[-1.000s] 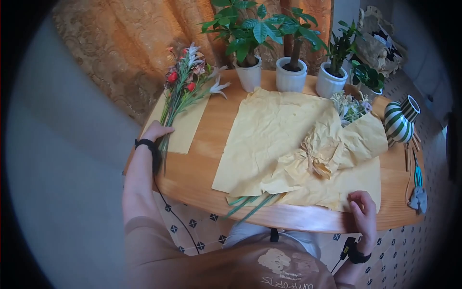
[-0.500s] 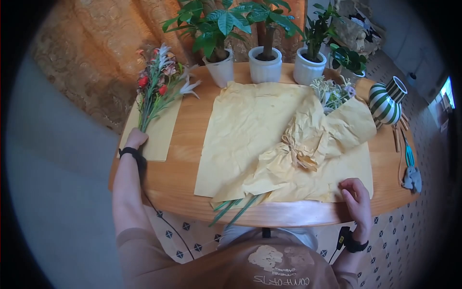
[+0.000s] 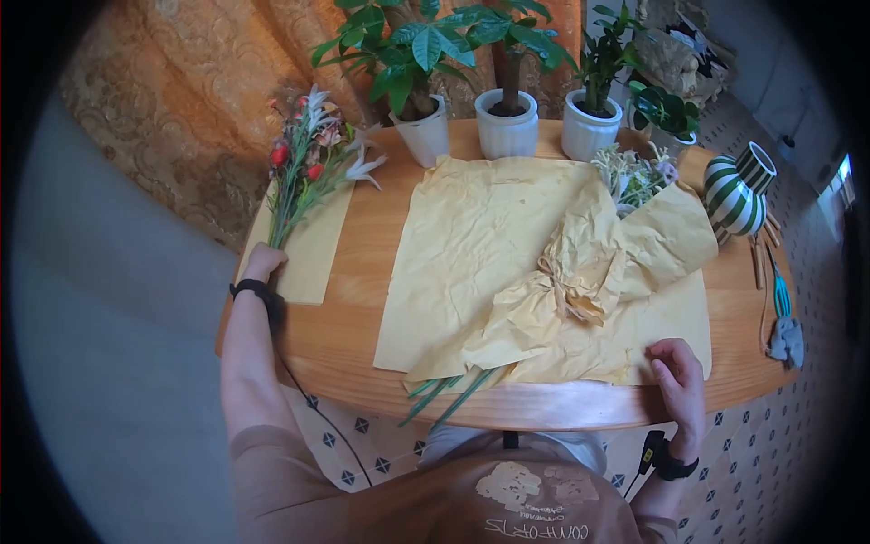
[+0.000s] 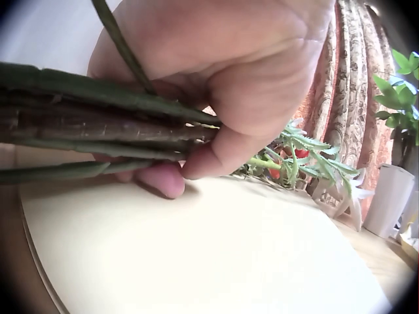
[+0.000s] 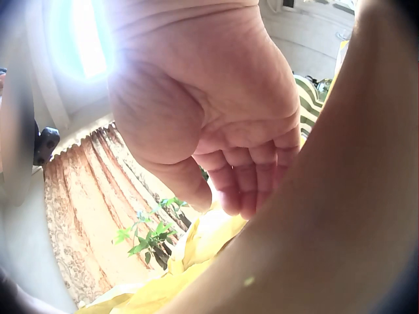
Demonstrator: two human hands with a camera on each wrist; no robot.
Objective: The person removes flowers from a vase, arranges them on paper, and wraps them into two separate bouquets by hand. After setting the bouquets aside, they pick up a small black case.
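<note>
At the table's left side the left hand [image 3: 265,262] grips the stems of a bunch of red, pink and white flowers [image 3: 308,159]; in the left wrist view its thumb and fingers close round the green stems [image 4: 105,124]. Under the bunch lies a flat sheet of cream paper [image 3: 313,258]. The right hand [image 3: 680,379], fingers loosely bent and holding nothing, rests at the front edge by a large wrinkled paper sheet [image 3: 453,236]. On that sheet lies a paper-wrapped bouquet [image 3: 666,238], tied at its middle, green stems [image 3: 462,399] sticking out over the front edge.
Several potted plants in white pots [image 3: 507,131] line the back of the table [image 3: 362,335]. A green-and-white striped vase [image 3: 736,195] stands at the right, with a teal-handled tool [image 3: 781,295] and a small grey item [image 3: 787,343] near it. A cable hangs below the left wrist.
The head view has shifted, so the table shows further left than a second ago. The left hand still grips the stems, its thumb now drawn in closer. The right hand stays in place.
</note>
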